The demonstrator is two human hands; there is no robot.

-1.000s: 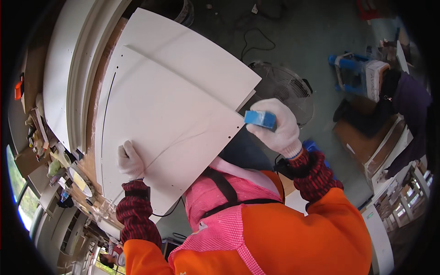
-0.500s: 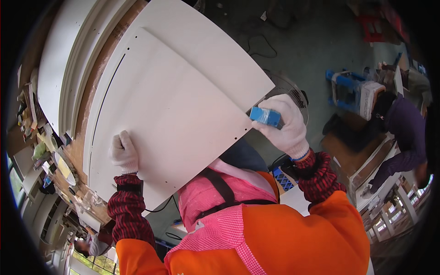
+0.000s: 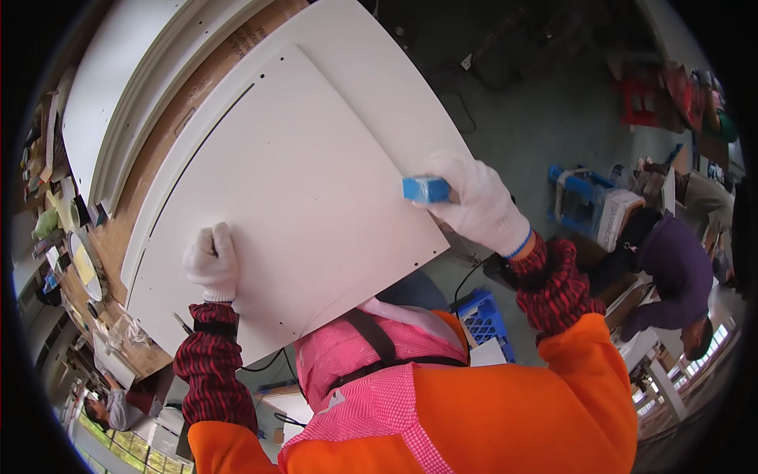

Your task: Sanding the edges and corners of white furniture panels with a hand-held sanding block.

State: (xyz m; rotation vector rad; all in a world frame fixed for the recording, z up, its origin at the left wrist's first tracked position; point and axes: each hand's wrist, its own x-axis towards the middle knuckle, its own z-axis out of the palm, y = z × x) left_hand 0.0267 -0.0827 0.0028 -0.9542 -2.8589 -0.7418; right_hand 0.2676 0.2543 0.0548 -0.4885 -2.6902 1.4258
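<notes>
A white panel (image 3: 308, 189) with small dark holes and a long dark slot near its left edge lies on a larger white panel (image 3: 379, 55). My right hand (image 3: 474, 193), in a white knitted glove, is closed on a small blue block (image 3: 426, 189) that looks wrapped in clear film. It is over the top panel's right edge; whether the block touches the surface I cannot tell. My left hand (image 3: 212, 262), also gloved, rests curled on the panel's lower left. Its fingers hide whatever may be inside. A thin pointed piece (image 3: 182, 322) shows beside the left cuff.
More white curved-looking panels (image 3: 118, 95) lie at the left on a brown board. Tape and scraps clutter the far left. A blue crate (image 3: 483, 320) stands on the right, a blue stool (image 3: 580, 201) beyond it. A person in purple (image 3: 671, 257) bends at the right.
My right hand has moved left and slightly up with the blue block, from the panel's right corner to over its edge. My left hand stays curled on the panel. The view has turned slightly.
</notes>
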